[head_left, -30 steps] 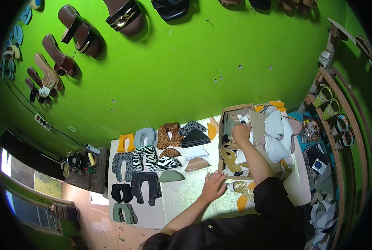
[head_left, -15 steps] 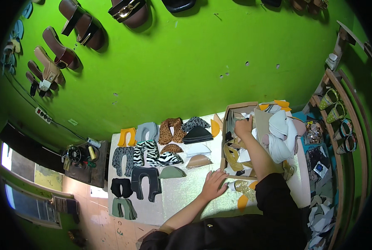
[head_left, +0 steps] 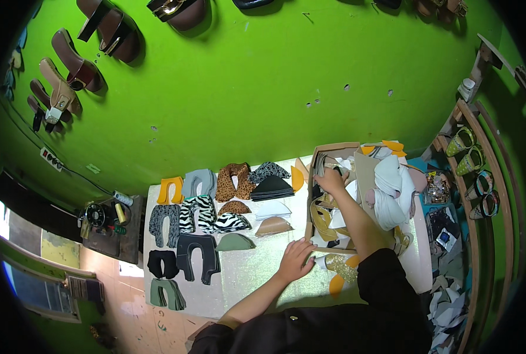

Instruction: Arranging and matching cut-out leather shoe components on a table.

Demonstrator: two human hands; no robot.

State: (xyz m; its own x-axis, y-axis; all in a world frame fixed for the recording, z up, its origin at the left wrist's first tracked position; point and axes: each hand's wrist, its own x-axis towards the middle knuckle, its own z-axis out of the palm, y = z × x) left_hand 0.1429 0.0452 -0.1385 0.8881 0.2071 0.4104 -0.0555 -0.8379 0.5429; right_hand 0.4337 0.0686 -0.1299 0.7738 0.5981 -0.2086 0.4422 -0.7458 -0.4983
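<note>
My right hand [head_left: 332, 179] reaches into the upper left part of an open cardboard box [head_left: 310, 206]. Its fingers are bent down among the loose cut pieces, beside a stack of grey pieces [head_left: 320, 162]; what they grip is hidden. Mustard-coloured pieces [head_left: 320, 218] lie lower in the same box, along with white and dark scraps. Flat on the table, near the box's lower left corner, rests my left hand [head_left: 296, 259] with its fingers stretched out. Close by its right side is a glittery gold piece [head_left: 339, 264].
Stacks of cut shoe-upper pieces stand in rows at left, among them leopard-print [head_left: 233, 182], zebra-print [head_left: 197, 213] and dark grey [head_left: 197, 255] ones. White padded pieces [head_left: 388, 192] lie right of the box. Sandals [head_left: 120, 41] hang on the green wall; a wooden rack [head_left: 492, 236] stands right.
My right hand has moved slightly nearer and to the left inside the box, its fingers bending lower. My left hand stays on the table; the whole view has shifted a little.
</note>
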